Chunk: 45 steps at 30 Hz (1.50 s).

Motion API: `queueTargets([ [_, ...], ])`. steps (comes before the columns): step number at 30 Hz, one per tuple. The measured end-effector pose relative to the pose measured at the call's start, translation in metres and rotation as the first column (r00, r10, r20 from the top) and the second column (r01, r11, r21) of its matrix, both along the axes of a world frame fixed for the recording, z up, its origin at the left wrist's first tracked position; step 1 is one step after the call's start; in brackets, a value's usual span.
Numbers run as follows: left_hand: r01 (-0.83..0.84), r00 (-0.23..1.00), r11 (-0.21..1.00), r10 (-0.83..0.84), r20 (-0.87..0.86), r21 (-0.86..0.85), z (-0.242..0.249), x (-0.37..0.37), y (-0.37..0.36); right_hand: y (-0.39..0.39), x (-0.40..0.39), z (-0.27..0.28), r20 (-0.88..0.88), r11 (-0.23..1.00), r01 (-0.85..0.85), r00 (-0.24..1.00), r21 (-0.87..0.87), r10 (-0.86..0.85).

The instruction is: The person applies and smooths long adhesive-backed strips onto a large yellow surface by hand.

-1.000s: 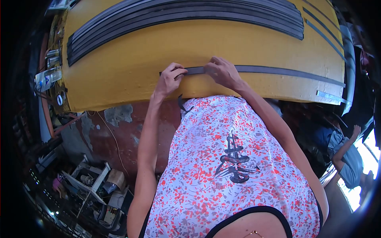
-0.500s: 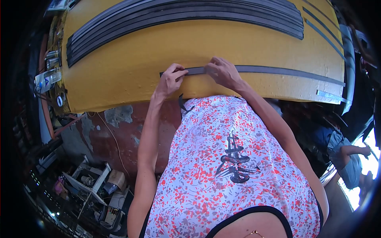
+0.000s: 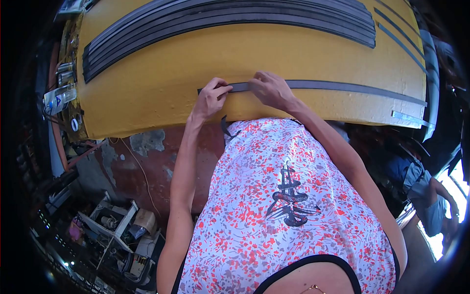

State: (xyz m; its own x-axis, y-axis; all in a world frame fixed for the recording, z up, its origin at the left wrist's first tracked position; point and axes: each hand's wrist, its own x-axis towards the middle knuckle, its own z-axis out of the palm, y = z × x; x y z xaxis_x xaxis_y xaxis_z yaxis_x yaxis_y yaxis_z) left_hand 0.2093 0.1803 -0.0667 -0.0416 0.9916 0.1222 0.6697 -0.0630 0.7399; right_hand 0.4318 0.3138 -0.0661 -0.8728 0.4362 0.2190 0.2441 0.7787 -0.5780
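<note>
A long, narrow grey strip with dark edges lies along the near side of the yellow-covered table. Close to the strip's left end, my left hand is closed, thumb and fingertips pinching it. A short way to the right, my right hand bends over the same strip with curled fingers against it; those fingertips are slightly blurred and partly hidden. Between the two hands a short stretch of strip shows.
Many similar strips form a wide stack at the table's far side. Several thin strips lie far right. A clear plastic bottle and a tape roll sit at the left edge. Another person is at the right.
My right hand has shifted slightly left along the strip, nearer my left hand, which stays in place. The other person's arm at the right has moved down.
</note>
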Motion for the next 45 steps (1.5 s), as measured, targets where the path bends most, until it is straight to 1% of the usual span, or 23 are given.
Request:
queueTargets([
  [1,-0.001,1.0,1.0,0.001,-0.001,-0.004,0.0,0.0,0.0,-0.001,-0.002,-0.002,0.005,0.999,-0.025,1.0,0.026,0.025],
  [4,0.005,1.0,1.0,-0.005,0.0,-0.007,0.0,0.001,0.001,-0.003,-0.007,-0.006,-0.012,0.998,-0.024,1.0,0.054,0.025],
  [7,0.015,0.999,1.0,-0.014,-0.045,0.015,-0.001,0.003,0.002,-0.002,-0.006,-0.006,0.011,1.0,-0.025,1.0,0.005,0.025],
  [11,0.012,0.999,1.0,-0.012,-0.053,-0.018,-0.002,0.007,0.006,0.001,-0.004,-0.007,0.021,1.0,-0.022,1.0,0.004,0.022],
  [17,0.053,0.995,0.999,-0.052,-0.088,0.011,-0.006,0.017,0.015,0.0,-0.004,-0.004,-0.014,0.999,-0.044,0.999,0.027,0.045],
  [19,0.027,0.999,0.999,-0.026,-0.03,0.031,-0.004,0.022,0.016,0.004,0.002,-0.006,0.035,0.999,-0.035,0.999,-0.008,0.035],
  [20,0.031,0.999,0.999,-0.03,-0.032,0.028,-0.003,0.021,0.015,0.005,0.005,-0.007,0.033,0.999,-0.031,0.999,-0.011,0.031],
  [22,-0.091,0.996,0.995,0.091,-0.02,-0.039,0.0,0.017,0.013,0.009,0.013,-0.006,-0.011,1.0,-0.023,1.0,0.005,0.023],
  [23,-0.088,0.996,0.995,0.087,-0.018,-0.041,0.002,0.015,0.011,0.01,0.018,-0.006,-0.009,1.0,-0.019,1.0,0.004,0.019],
  [25,-0.071,0.96,0.997,0.073,-0.27,0.018,0.004,0.01,0.007,0.012,0.026,-0.002,0.028,0.999,0.01,1.0,-0.04,-0.009],
  [29,-0.078,0.964,0.997,0.077,-0.256,0.006,0.002,0.015,0.006,0.011,0.029,-0.006,0.016,1.0,0.026,1.0,0.0,-0.026],
  [31,-0.047,0.963,0.999,0.049,-0.263,0.014,0.003,0.021,0.01,0.008,0.032,-0.007,-0.015,0.998,0.06,0.998,0.014,-0.06],
  [32,-0.048,0.968,0.999,0.05,-0.248,0.013,0.01,0.033,0.022,0.019,0.043,0.002,0.001,0.998,0.059,0.998,0.015,-0.059],
  [34,-0.03,0.967,0.999,0.034,-0.252,0.02,0.011,0.039,0.027,0.02,0.049,0.003,0.022,0.997,0.075,0.997,0.025,-0.076],
  [41,-0.013,0.969,0.999,0.021,-0.245,0.034,0.0,0.054,0.037,0.031,0.063,0.003,0.062,0.994,0.098,0.993,0.044,-0.101],
  [45,-0.015,0.972,1.0,0.02,-0.232,0.024,0.002,0.058,0.039,0.031,0.07,0.001,0.073,0.996,0.072,0.994,0.049,-0.076],
])
